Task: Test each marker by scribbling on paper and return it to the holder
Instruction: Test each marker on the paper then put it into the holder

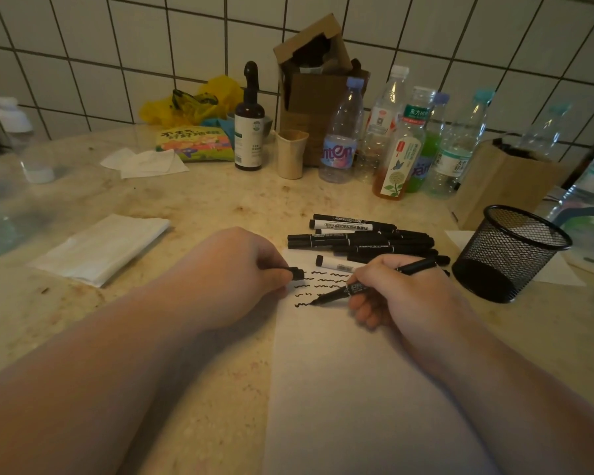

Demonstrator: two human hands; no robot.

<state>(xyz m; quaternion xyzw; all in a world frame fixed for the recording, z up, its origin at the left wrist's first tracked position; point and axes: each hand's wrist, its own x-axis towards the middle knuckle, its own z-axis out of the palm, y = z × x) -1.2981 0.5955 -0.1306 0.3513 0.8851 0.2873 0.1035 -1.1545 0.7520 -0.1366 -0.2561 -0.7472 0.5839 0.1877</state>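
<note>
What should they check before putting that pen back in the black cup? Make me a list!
1. Scribble made: ok. The marker tip sits at the end of a fresh wavy line on the paper.
2. Ink works: ok. The line is dark, like the rows above it.
3. Cap ready: ok. The left hand pinches the cap beside the scribbles.
4. Cap back on: not ok. The right hand holds the marker uncapped.
5. Room in the holder: ok. No marker shows inside the mesh cup.
6. Clear way to it: ok. It stands upright just right of the marker pile.
</note>
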